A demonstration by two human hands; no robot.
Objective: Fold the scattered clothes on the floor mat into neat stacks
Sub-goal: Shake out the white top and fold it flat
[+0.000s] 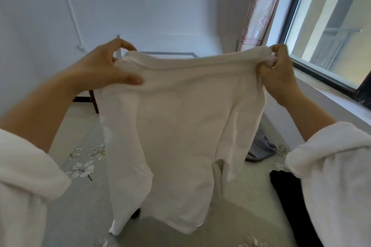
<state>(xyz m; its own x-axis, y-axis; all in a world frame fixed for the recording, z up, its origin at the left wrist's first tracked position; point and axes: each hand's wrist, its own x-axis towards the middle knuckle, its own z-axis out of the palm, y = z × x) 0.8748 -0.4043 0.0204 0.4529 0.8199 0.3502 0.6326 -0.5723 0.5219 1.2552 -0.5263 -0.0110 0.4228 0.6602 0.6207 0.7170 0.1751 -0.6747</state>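
Note:
A white garment [180, 126] hangs spread out in the air in front of me, its top edge stretched between both hands. My left hand [108, 68] pinches the top left corner, thumb over the cloth. At the top right corner my right hand [279, 72] grips the bunched edge. The garment's lower part dangles above the grey floor mat [80, 196] with a flower print. A grey garment [261, 148] lies crumpled on the mat to the right, partly hidden behind the white one. A black garment [285, 190] lies at the lower right.
A window [331, 25] with a sill runs along the right wall, with a pink curtain [259, 11] beside it. A metal frame and a dark wooden leg [94, 102] stand at the far wall. A small dark object [135, 213] peeks out under the white garment.

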